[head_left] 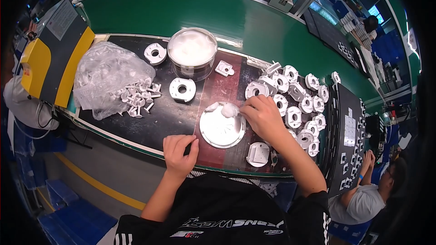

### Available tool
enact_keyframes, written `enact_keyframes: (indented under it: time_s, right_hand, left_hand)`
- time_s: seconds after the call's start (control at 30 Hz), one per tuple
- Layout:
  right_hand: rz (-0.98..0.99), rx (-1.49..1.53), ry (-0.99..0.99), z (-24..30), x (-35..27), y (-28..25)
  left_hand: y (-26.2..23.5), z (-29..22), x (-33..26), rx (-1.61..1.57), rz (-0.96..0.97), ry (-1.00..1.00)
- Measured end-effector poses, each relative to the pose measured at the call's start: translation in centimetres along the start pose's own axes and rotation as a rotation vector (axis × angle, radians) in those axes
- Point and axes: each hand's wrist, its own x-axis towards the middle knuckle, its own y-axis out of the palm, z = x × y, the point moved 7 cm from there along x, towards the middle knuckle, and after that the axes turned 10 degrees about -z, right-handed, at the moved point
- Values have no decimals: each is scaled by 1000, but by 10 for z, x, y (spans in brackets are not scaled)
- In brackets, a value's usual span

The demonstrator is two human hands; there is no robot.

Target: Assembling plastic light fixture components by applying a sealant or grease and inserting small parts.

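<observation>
My right hand (262, 117) is closed in a pinch at the right edge of a round white dish (221, 132), its fingertips on a white fluffy lump (230, 110). A smaller white lump (211, 107) lies at the dish's upper left rim, and the dish floor is smeared. My left hand (180, 153) rests by the table's front edge with curled fingers. Whatever it may hold is hidden. Beyond the dish stands a clear tub (192, 50) filled with white soft material. A white round part with a centre hole (182, 90) sits left of the dish.
At left are a plastic bag (109, 75), a pile of small white stemmed pieces (139, 97) and a yellow-black machine (56, 54). Many white round parts (293, 116) crowd the right side. A flat white part (258, 154) lies near my right forearm. A co-worker (374, 190) sits at right.
</observation>
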Motion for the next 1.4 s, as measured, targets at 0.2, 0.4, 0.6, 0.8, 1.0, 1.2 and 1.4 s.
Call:
enact_keyframes:
  time_s: [0.2,0.4,0.6,0.8,1.0,1.2,1.4]
  right_hand:
    - [-17,-7,34,-3,-2,3]
    - [-23,0,54,-4,-1,3]
    - [-98,27,54,2,0,-13]
    - [-70,1263,1003,9,-57,-17]
    - [-237,1557,898,52,-88,-30]
    - [-350,1749,773,62,-108,-32]
    - [-346,1800,830,61,-126,-39]
  left_hand:
    - [1,1,0,7,8,-9]
    - [1,1,0,17,7,-6]
    - [-1,-2,2,14,-8,-8]
    - [-9,-27,15,-239,41,-46]
    - [36,-91,17,-658,635,-482]
    - [59,-121,-6,-863,668,-593]
    - [72,-129,-24,-976,625,-639]
